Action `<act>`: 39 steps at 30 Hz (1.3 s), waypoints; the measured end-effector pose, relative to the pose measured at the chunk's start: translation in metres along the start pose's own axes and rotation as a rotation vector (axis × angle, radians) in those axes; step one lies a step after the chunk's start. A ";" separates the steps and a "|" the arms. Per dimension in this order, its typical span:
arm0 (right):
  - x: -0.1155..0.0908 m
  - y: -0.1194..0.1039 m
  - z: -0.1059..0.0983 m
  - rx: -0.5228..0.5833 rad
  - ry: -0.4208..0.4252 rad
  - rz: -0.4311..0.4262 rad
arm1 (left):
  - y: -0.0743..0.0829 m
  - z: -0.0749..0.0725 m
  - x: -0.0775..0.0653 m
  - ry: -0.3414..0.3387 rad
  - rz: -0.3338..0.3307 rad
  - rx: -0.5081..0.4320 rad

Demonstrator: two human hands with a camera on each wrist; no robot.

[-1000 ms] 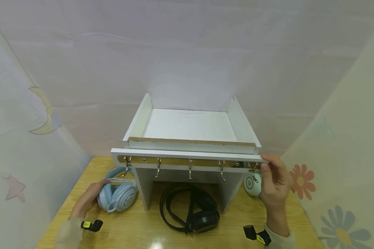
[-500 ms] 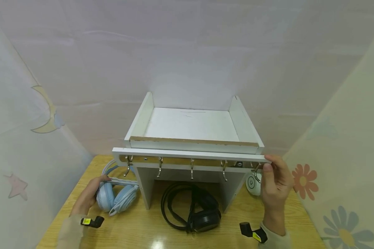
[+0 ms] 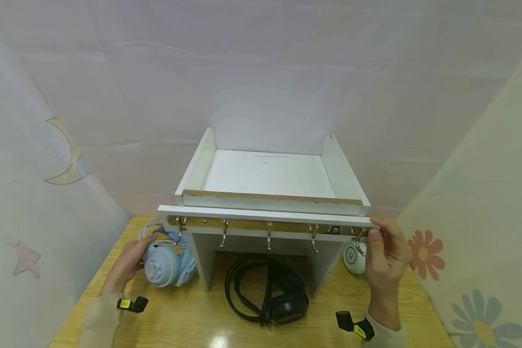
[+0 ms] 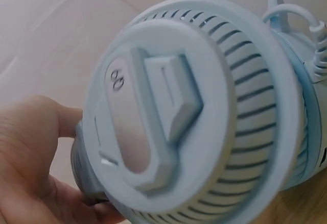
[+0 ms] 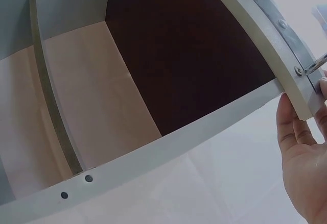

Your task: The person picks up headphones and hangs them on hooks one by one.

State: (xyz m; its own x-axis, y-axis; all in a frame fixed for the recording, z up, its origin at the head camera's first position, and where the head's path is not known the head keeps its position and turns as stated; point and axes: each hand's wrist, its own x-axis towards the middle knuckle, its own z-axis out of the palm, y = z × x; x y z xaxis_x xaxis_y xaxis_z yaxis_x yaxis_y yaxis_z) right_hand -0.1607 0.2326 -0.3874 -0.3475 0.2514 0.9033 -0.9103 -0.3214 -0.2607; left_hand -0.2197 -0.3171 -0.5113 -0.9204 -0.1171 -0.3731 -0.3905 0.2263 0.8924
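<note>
In the head view my left hand (image 3: 128,263) grips light blue headphones (image 3: 161,267) at the band side, left of the white shelf unit (image 3: 269,174). Up close in the left wrist view, an ear cup with a ribbed edge (image 4: 250,106) faces the camera, and the hand (image 4: 30,152) holds on from behind it, its fingertips hidden. My right hand (image 3: 387,258) pinches the right end of the white hook rail (image 3: 261,214) along the unit's front. The right wrist view has its fingers (image 5: 288,127) at the rail's end, beside a metal hook.
Several metal hooks (image 3: 268,237) hang in a row from the rail. Black headphones (image 3: 284,307) lie on the wooden table (image 3: 178,321) under the unit. A white rounded object with a circular mark (image 3: 354,260) stands behind the right hand. Patterned cloth (image 3: 261,72) encloses the table.
The light blue headphones have turned in my left hand, bringing one ear cup's outer face toward the camera, and shifted slightly right and up. My right hand keeps its hold on the rail.
</note>
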 end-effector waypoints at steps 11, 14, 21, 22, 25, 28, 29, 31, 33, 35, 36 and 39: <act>0.000 -0.002 -0.001 -0.019 0.003 0.007 | -0.001 -0.006 -0.007 0.025 0.020 0.093; 0.000 -0.004 -0.002 -0.044 0.005 0.008 | 0.000 -0.005 -0.007 0.024 0.037 0.096; 0.000 -0.005 -0.008 -0.103 -0.013 0.015 | 0.004 0.003 -0.011 0.062 0.085 0.140; 0.000 -0.005 -0.008 -0.107 -0.016 0.016 | 0.004 0.005 -0.012 0.073 0.094 0.145; 0.000 -0.006 -0.010 -0.120 -0.022 0.019 | 0.003 0.009 -0.014 0.112 0.106 0.148; 0.000 -0.005 -0.010 -0.122 -0.024 0.017 | 0.003 0.011 -0.017 0.153 0.111 0.175; 0.000 -0.005 -0.010 -0.122 -0.025 0.015 | 0.003 0.012 -0.018 0.161 0.112 0.181; 0.000 -0.005 -0.010 -0.125 -0.023 0.012 | 0.003 0.014 -0.020 0.169 0.114 0.193; 0.000 -0.006 -0.010 -0.128 -0.019 0.014 | 0.003 0.016 -0.021 0.171 0.120 0.194; 0.000 -0.008 -0.011 -0.135 -0.021 0.019 | 0.004 0.017 -0.022 0.172 0.129 0.178; -0.001 -0.008 -0.011 -0.139 -0.022 0.025 | 0.004 0.018 -0.022 0.175 0.133 0.169; -0.003 -0.011 -0.011 -0.121 -0.028 0.053 | 0.003 0.019 -0.024 0.200 0.152 0.145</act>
State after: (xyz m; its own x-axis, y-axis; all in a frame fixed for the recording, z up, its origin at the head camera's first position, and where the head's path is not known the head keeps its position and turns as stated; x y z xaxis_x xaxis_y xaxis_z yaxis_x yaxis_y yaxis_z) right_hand -0.1520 0.2457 -0.3906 -0.3907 0.2106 0.8961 -0.9119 -0.2211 -0.3457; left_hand -0.1995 -0.2951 -0.5044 -0.9519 -0.2567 -0.1670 -0.2601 0.3898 0.8834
